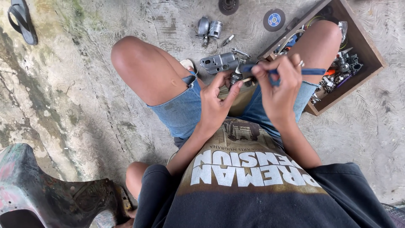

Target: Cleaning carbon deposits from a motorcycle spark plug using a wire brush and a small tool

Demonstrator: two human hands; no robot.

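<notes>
Black rubber sandal (23, 21) on the concrete floor (84, 105), far-left edge | left hand (215, 103) pinching a small grey metal part (235, 78) above the knees | right hand (280, 90) closed round a blue-handled tool (312, 71), tip at the part | wooden box of metal spares (358, 46), right.

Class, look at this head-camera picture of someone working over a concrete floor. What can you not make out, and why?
- Small metal part in the left hand: mostly covered by fingers, head view.
- Blue-handled tool in the right hand: its tip is hidden by the fingers.
- Wooden box: contents too small and partly behind the knee.
- Sandal: cut by the top edge.
</notes>
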